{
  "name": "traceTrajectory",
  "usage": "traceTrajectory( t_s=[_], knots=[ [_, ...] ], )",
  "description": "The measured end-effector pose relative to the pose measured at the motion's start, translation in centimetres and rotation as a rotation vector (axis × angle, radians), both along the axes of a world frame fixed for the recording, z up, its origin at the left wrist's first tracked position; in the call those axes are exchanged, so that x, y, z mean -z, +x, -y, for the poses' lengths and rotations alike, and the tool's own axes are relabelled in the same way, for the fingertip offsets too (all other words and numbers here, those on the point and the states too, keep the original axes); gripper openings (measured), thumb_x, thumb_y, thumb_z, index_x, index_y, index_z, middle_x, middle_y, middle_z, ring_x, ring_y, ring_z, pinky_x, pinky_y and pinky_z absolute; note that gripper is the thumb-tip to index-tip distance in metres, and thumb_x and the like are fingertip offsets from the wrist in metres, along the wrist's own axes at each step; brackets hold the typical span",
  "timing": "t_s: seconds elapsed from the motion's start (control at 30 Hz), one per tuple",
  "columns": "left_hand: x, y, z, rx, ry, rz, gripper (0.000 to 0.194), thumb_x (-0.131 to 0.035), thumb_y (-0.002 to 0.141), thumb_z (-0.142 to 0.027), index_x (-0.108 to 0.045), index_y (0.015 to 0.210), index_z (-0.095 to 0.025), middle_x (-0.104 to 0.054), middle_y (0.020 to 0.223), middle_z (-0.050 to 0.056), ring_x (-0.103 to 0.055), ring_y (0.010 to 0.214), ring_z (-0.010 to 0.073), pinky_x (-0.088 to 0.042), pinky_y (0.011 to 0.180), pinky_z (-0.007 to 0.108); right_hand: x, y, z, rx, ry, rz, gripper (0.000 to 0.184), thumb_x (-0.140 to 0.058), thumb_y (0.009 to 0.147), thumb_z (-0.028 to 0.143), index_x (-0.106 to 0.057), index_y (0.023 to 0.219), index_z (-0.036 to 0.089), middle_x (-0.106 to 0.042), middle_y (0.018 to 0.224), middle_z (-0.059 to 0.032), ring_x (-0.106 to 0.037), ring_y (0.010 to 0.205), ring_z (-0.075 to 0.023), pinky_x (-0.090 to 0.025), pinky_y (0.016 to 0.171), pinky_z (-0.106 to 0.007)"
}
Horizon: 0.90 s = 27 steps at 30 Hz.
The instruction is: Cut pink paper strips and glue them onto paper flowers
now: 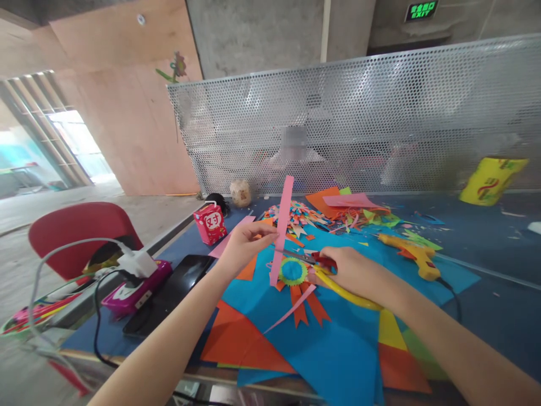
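Observation:
My left hand (252, 239) pinches a long pink paper strip (286, 206) that stands nearly upright. In my right hand (344, 268) is a pair of scissors (346, 294) with yellow and red handles. Their blades reach left to the strip, just below my left fingers; I cannot tell whether they cut into it. Beneath the hands lies a paper rosette (293, 272) with a blue centre, a yellow-green rim and orange ribbon tails. A thin curved pink strip (291, 310) rests beside the tails, on blue paper sheets (338, 349).
At left are a red drink carton (210, 224), a black phone (173, 293) and a purple power strip (135, 290) with cables. A yellow glue gun (412, 254) lies at right. Behind are finished rosettes (298, 214), paper scraps, a yellow roll (490, 181) and a perforated metal screen (359, 113).

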<state>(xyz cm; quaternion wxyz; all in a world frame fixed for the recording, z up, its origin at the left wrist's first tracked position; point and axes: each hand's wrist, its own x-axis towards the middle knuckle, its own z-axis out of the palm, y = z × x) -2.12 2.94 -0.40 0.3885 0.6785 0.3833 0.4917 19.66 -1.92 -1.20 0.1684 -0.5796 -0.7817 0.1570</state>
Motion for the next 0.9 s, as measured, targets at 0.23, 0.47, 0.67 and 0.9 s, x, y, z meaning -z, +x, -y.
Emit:
traceTrajectory(
  t_s=[0.23, 0.47, 0.67, 0.9],
  knots=[
    [-0.2, 0.5, 0.3, -0.012, 0.01, -0.062, 0.012, -0.065, 0.063, -0.026, -0.067, 0.071, -0.017, -0.068, 0.077, 0.003, -0.06, 0.075, 0.0155, -0.047, 0.067, 0.027, 0.0, 0.0, 0.2, -0.026, -0.003, 0.009, 0.035, -0.054, 0.067, 0.055, -0.056, 0.076, 0.021, -0.063, 0.073, -0.0028, -0.057, 0.063, -0.0173, -0.036, 0.049, -0.022],
    [-0.2, 0.4, 0.2, 0.007, 0.022, -0.103, 0.013, -0.063, 0.065, -0.027, -0.067, 0.073, -0.018, -0.068, 0.077, 0.003, -0.06, 0.074, 0.0155, -0.046, 0.066, 0.027, 0.0, -0.2, 0.1, -0.009, -0.01, 0.047, 0.033, -0.052, 0.068, 0.053, -0.055, 0.074, 0.02, -0.062, 0.072, -0.0028, -0.055, 0.059, -0.0159, -0.032, 0.045, -0.021],
    [-0.1, 0.5, 0.3, -0.015, 0.014, -0.105, 0.014, -0.064, 0.064, -0.027, -0.067, 0.073, -0.017, -0.068, 0.076, 0.004, -0.059, 0.073, 0.0151, -0.045, 0.066, 0.027, -0.2, -0.3, 0.0, -0.008, 0.015, 0.134, 0.03, -0.051, 0.07, 0.049, -0.054, 0.064, 0.02, -0.06, 0.062, -0.002, -0.051, 0.052, -0.0134, -0.026, 0.041, -0.021],
    [0.2, -0.5, -0.5, -0.241, -0.091, 0.025, 0.017, -0.064, 0.062, -0.029, -0.067, 0.073, -0.016, -0.064, 0.067, 0.001, -0.05, 0.055, 0.008, -0.04, 0.054, 0.022, -0.2, 0.1, 0.0, 0.043, 0.006, 0.087, 0.033, -0.052, 0.068, 0.053, -0.052, 0.069, 0.02, -0.062, 0.07, -0.0024, -0.054, 0.056, -0.0151, -0.029, 0.042, -0.021]
  ],
)
